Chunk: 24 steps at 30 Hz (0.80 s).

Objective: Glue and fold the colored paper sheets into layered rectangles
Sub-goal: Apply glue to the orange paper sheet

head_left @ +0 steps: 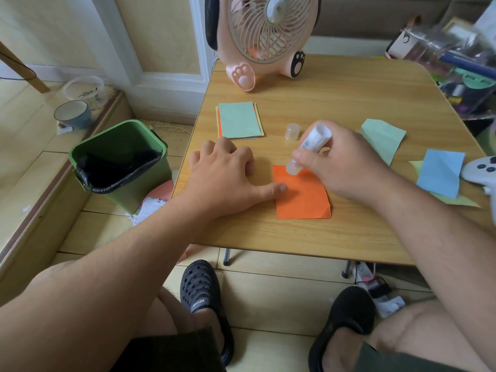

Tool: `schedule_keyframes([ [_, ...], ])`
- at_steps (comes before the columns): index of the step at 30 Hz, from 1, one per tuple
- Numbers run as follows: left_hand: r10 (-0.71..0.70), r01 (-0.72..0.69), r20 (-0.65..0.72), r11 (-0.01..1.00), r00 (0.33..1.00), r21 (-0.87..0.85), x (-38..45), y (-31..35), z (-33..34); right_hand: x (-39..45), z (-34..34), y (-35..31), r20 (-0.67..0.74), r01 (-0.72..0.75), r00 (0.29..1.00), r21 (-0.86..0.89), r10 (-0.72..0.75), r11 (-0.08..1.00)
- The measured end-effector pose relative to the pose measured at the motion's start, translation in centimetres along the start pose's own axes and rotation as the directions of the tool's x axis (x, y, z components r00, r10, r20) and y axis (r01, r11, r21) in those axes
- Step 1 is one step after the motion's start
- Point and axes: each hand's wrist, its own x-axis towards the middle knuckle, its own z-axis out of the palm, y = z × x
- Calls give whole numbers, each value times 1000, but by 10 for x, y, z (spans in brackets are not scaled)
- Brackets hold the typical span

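Right hand (341,167): fingers curled round a glue stick (308,146), held tilted, tip down on the far left corner of the orange sheet.
Left hand (228,175): grasping nothing; fingers spread on the table, thumb pressed on the left edge of the orange sheet.
Orange sheet (303,197): folded rectangle, flat, near centre of the table; a small crease shows at its near right corner.
Glue stick: white body with printed label, translucent tip, uncapped.
Cap (292,131): translucent, upright, just beyond the hands, apart from the stick.
Paper stack (238,120): pale green sheet on top; orange and yellow edges show beneath; left, far of the left hand.
Green folded piece (382,138): pale green, creased, right of the right hand.
Blue folded piece (441,171): light blue, diagonal crease, lying over a yellow sheet (456,200) at the right edge.
Table (349,98): light wood grain, rounded corners.
Fan (263,36): pink, paw-shaped feet, far side of the table.
Controller (483,170): white, at the right edge, partly cut off.
Bin (120,159): green, black liner, on the floor to the left.
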Motion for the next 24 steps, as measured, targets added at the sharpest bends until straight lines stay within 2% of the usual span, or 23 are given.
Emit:
schedule_keyframes([
  [7, 15, -14, -28, 999, 999, 34, 0, 0, 3, 3, 16, -8, 75, 52, 996, -85, -46, 995],
  [14, 19, -18, -16, 999, 1000, 40, 0, 0, 2, 5, 19, -4, 83, 26, 996, -189, -11, 982],
  [24, 22, -22, -9, 999, 1000, 46, 0, 1, 1, -6, -2, 0, 114, -19, 993, -128, 34, 992],
])
